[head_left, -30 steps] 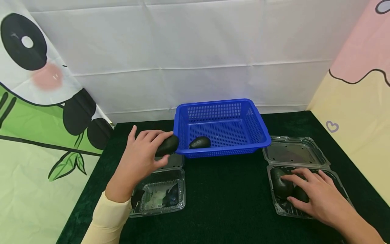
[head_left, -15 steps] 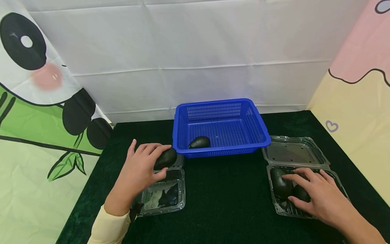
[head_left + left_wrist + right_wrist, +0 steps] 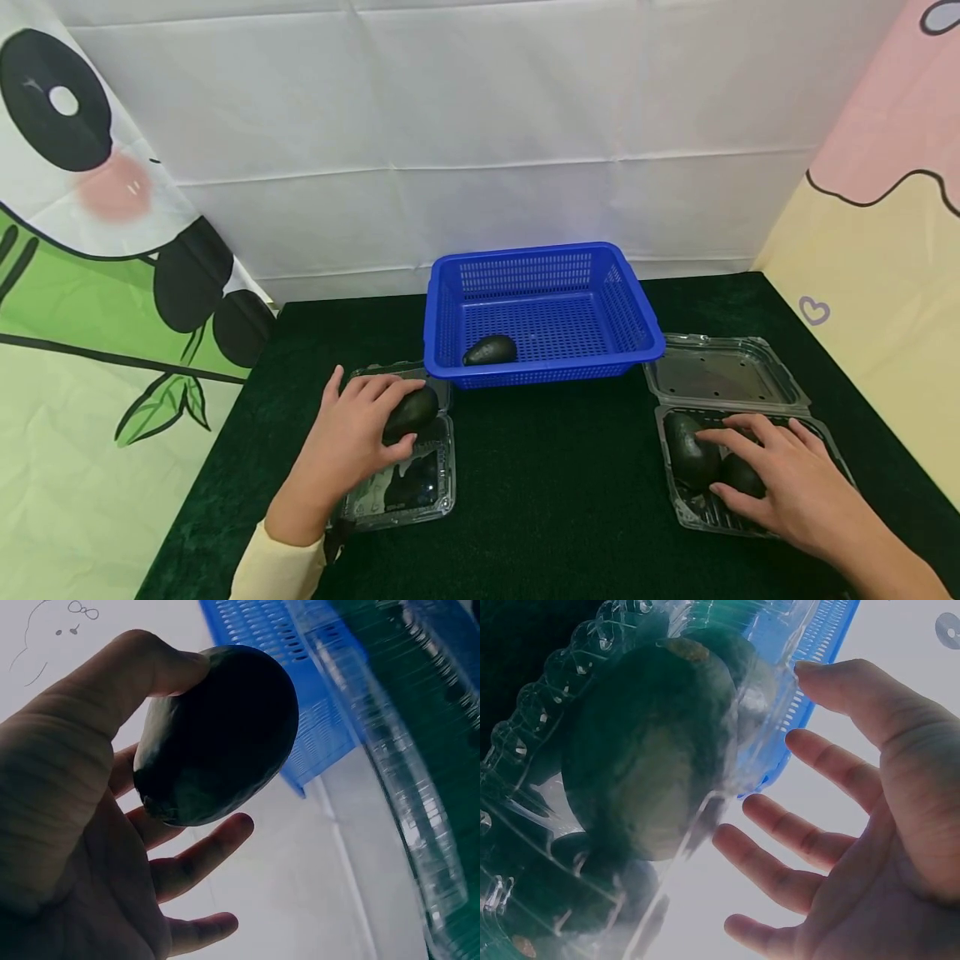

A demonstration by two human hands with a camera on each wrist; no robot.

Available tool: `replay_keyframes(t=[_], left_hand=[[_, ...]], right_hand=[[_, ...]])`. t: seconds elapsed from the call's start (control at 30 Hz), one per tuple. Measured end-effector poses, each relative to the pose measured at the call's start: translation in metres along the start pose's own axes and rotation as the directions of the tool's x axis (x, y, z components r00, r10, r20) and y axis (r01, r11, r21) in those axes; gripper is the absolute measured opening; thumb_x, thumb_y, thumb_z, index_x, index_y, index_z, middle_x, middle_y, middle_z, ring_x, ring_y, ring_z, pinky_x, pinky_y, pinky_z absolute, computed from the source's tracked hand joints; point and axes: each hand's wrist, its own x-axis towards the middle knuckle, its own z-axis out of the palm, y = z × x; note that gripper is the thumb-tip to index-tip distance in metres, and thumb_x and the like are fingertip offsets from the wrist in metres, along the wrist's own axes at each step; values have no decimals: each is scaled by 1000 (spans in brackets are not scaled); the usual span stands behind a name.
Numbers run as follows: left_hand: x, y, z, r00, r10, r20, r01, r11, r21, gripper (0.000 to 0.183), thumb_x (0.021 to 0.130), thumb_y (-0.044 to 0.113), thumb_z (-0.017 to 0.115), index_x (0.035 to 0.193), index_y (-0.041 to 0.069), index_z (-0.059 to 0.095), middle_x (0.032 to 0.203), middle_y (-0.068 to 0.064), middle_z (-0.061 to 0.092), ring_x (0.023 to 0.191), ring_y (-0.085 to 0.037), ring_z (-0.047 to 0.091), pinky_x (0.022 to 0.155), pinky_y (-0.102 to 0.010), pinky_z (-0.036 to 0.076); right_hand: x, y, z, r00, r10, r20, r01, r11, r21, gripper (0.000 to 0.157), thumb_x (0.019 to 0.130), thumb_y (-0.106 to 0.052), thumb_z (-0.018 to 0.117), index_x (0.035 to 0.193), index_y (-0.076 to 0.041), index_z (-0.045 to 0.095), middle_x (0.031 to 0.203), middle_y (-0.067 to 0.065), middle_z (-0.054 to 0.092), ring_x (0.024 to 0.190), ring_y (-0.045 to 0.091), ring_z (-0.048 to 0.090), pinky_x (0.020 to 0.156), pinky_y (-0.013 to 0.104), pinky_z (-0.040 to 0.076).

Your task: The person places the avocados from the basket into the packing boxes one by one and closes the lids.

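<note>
In the head view my left hand pinches a dark green avocado between thumb and fingers, over the left clear plastic clamshell. The left wrist view shows this avocado under my thumb, with the outer fingers spread. My right hand hovers at the right clamshell, fingers loosely bent beside one avocado. Another avocado lies to its left. In the right wrist view the fingers are spread apart from the avocado, which sits behind clear plastic.
A blue plastic basket stands at the back middle, with a single avocado near its front left. Both clamshell lids lie open toward the back, the right lid just right of the basket. Dark green cloth covers the table.
My left hand has moved down and toward me with its avocado, from beside the basket's left corner to over the left clamshell. My right hand has hardly moved.
</note>
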Motion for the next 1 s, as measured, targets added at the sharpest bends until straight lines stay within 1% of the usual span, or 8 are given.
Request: replay_keyframes(t=[0.17, 0.3, 0.57, 1.0], left_hand=[[-1, 1, 8, 999, -22, 48, 23, 1000, -17, 64, 81, 38, 85, 139, 23, 63, 133, -9, 66, 127, -38, 56, 114, -76, 13], [-1, 1, 10, 997, -37, 74, 39, 999, -24, 64, 81, 39, 85, 139, 24, 63, 134, -9, 66, 129, -38, 54, 115, -75, 11], [-1, 3, 10, 994, -25, 111, 28, 999, -25, 64, 79, 43, 88, 137, 27, 65, 132, -7, 66, 129, -37, 54, 115, -76, 9], [-5, 6, 13, 985, -17, 172, 24, 999, -42, 62, 77, 41, 90, 133, 29, 67, 131, -3, 67, 130, -36, 53, 114, -77, 7]], right_hand=[[0, 0, -1, 1000, 1, 3, -1, 1000, 3, 61, 81, -38, 88, 135, -27, 64, 133, 18, 56, 119, 49, 56, 103, 82, 23], [0, 0, -1, 1000, 6, 2, -6, 1000, -1, 61, 80, -39, 89, 135, -27, 64, 133, 18, 56, 120, 49, 56, 102, 81, 24], [-1, 1, 0, 1000, 11, 10, -11, 1000, -2, 61, 81, -39, 88, 136, -27, 64, 134, 19, 55, 119, 51, 56, 104, 81, 23], [-2, 1, 2, 1000, 15, 15, -15, 1000, -13, 61, 80, -40, 88, 135, -27, 64, 134, 20, 56, 118, 50, 57, 103, 81, 24]])
